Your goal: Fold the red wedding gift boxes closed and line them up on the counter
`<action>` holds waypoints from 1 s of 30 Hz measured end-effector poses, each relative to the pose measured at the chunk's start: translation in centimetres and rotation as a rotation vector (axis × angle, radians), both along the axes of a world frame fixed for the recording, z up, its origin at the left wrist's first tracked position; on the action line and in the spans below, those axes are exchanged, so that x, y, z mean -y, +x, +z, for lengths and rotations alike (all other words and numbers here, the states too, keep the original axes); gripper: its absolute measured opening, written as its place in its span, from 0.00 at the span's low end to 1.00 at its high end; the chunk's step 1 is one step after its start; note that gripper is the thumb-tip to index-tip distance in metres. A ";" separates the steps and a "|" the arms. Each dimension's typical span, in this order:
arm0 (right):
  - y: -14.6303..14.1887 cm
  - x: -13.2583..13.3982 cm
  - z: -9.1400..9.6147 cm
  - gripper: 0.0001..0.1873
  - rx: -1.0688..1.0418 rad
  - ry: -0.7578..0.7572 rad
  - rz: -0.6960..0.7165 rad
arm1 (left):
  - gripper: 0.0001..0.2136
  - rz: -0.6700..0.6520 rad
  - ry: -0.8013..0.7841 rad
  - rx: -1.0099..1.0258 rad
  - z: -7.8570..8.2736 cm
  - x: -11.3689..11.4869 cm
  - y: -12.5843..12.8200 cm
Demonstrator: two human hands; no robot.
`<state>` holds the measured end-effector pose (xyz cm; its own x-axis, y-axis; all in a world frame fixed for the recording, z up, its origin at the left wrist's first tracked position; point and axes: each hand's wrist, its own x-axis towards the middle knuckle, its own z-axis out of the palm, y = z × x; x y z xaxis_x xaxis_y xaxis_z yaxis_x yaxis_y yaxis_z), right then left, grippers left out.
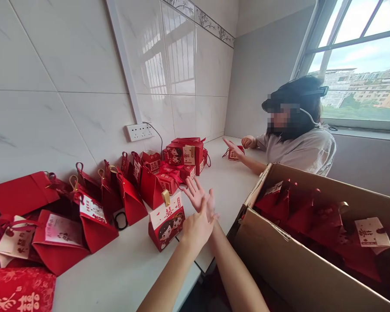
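Observation:
My left hand [197,227] lies across the palm and wrist of my right hand, its fingers stretched out and partly overlapping it. Behind it, my right hand [196,191] is open, palm showing and fingers spread. Nothing shows in either hand. Just left of them a small red and cream gift box [167,225] stands upright on the white table [117,277]. It carries two cartoon faces, a red double-happiness character and a gold ribbon loop on top.
Red gift boxes [130,201] crowd along the tiled wall, some stacked [185,154] farther back. A cardboard carton [273,255] of red boxes stands at right. Across the table a person [299,138] has one hand beside a small red box [235,153]. A socket strip [139,131] is on the wall.

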<state>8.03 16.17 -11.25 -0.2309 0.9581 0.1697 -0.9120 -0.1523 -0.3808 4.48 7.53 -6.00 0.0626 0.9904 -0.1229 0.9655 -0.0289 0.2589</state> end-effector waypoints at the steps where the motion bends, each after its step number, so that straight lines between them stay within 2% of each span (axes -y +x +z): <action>1: 0.0 -0.1 0.0 0.36 0.005 0.000 0.016 | 0.32 -0.007 -0.009 0.002 0.0 -0.1 0.1; 6: -0.2 -0.4 0.0 0.32 0.022 0.004 -0.004 | 0.30 0.011 0.016 -0.003 -0.3 -0.3 0.3; 9: 0.1 -0.6 0.0 0.36 -0.014 0.021 -0.005 | 0.32 0.008 0.024 -0.026 -0.8 0.0 0.2; 15: 0.6 -0.8 0.0 0.38 -0.081 0.026 0.126 | 0.33 0.012 0.020 -0.004 -1.7 0.2 -0.1; 18: 0.7 -0.9 -0.1 0.37 -0.080 -0.011 0.087 | 0.33 -0.025 0.011 0.004 -1.7 0.2 0.0; 22: 0.8 -1.0 -0.2 0.39 -0.080 0.063 0.156 | 0.33 0.049 0.078 -0.003 -1.5 0.3 0.0; 27: 1.2 -0.5 0.2 0.41 -0.066 0.037 0.096 | 0.34 -0.021 0.033 0.039 -1.6 0.6 -0.3; 30: 1.3 -0.1 0.6 0.42 -0.046 0.062 0.144 | 0.33 0.032 0.074 0.053 -1.8 0.7 -0.5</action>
<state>9.32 16.23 -10.66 -0.3557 0.9029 0.2412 -0.8991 -0.2602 -0.3520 3.95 6.87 -7.77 0.0352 0.9983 -0.0467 0.9511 -0.0191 0.3083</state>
